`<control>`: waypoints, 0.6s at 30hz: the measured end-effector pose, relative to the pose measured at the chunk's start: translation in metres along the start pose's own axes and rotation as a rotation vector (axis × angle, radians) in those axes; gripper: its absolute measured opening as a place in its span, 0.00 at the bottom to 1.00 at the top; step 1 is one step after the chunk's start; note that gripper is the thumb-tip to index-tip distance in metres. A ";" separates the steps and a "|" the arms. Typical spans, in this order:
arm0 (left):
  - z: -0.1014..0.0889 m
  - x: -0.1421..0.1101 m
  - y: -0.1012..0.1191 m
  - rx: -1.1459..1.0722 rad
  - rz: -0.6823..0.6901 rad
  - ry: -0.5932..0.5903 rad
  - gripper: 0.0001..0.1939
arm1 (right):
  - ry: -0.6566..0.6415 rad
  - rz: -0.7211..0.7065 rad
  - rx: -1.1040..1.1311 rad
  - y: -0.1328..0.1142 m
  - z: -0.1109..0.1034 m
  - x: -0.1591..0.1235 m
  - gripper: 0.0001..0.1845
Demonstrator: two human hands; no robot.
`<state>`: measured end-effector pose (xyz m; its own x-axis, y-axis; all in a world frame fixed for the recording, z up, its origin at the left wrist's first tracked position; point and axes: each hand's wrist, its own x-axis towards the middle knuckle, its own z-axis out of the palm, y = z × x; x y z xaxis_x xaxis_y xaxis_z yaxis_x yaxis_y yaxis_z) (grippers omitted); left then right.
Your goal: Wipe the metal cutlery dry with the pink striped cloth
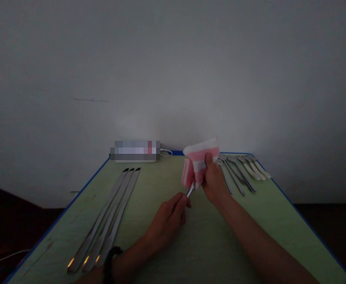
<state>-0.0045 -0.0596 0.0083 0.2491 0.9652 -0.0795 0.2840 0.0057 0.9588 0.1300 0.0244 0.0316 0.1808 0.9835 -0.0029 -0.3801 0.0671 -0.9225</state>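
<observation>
My left hand (171, 215) is closed around the handle of a shiny metal utensil (190, 190), with a dark band on that wrist. The utensil points away from me and its far end disappears into a pink-and-white striped cloth (199, 159), so I cannot make out its kind. My right hand (213, 177) grips the cloth, thumb on top, and keeps it folded about the utensil above the table. Both hands are near each other, right of the table's middle.
Three long metal table knives (121, 197) lie side by side on the left of the green, blue-edged table (161, 177). Several metal spoons or forks (238, 173) and white-handled utensils (251, 171) lie at the far right. A blurred-out white box (136, 152) with a cable stands by the wall.
</observation>
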 end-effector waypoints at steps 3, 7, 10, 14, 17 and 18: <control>-0.002 0.002 0.001 -0.097 -0.022 -0.005 0.22 | 0.013 0.079 0.275 -0.012 0.004 -0.001 0.19; -0.004 0.005 0.000 -0.209 -0.022 -0.085 0.23 | 0.053 0.044 0.341 -0.034 0.000 0.004 0.20; -0.005 0.006 -0.002 -0.199 -0.022 -0.087 0.23 | 0.089 -0.013 0.250 -0.032 -0.002 0.004 0.25; -0.004 0.004 -0.003 -0.117 0.010 -0.059 0.22 | 0.106 -0.042 0.088 -0.006 0.004 -0.008 0.29; -0.001 0.003 -0.004 -0.053 0.090 0.012 0.21 | 0.088 -0.022 -0.058 0.015 0.011 -0.021 0.30; 0.000 0.003 -0.004 -0.021 0.126 0.039 0.21 | 0.063 -0.017 -0.098 0.020 0.013 -0.024 0.30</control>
<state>-0.0045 -0.0570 0.0044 0.2453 0.9680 0.0521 0.2330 -0.1111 0.9661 0.1064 0.0039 0.0187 0.2438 0.9698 -0.0086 -0.2867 0.0636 -0.9559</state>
